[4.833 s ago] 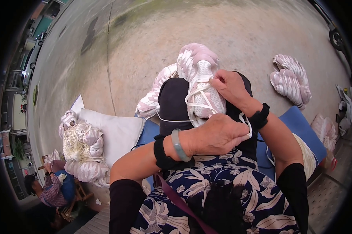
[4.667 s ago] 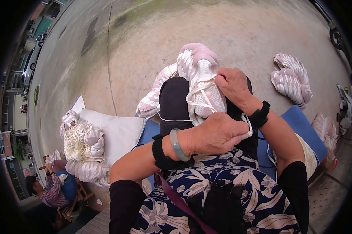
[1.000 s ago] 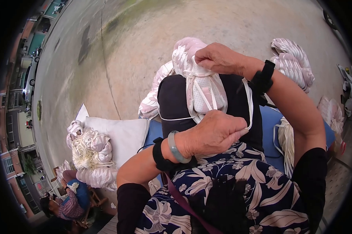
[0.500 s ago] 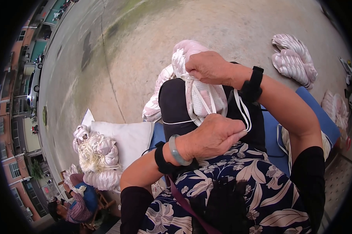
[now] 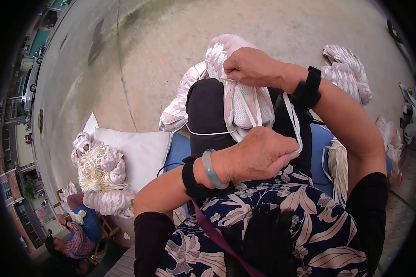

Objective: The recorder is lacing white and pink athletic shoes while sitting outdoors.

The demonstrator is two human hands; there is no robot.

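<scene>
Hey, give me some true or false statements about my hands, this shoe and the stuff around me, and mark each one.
1. The left hand pinches white lace. True.
2. The right hand hangs well away from the laced shoe. False: it is curled over the shoe.
3. The pale bangle is on the right wrist. False: it is on the left wrist.
4. More pink-and-white shoes lie off to the right. True.
5. The white pad lies to the right. False: it is on the left.
6. Another person sits at the far left. True.
</scene>
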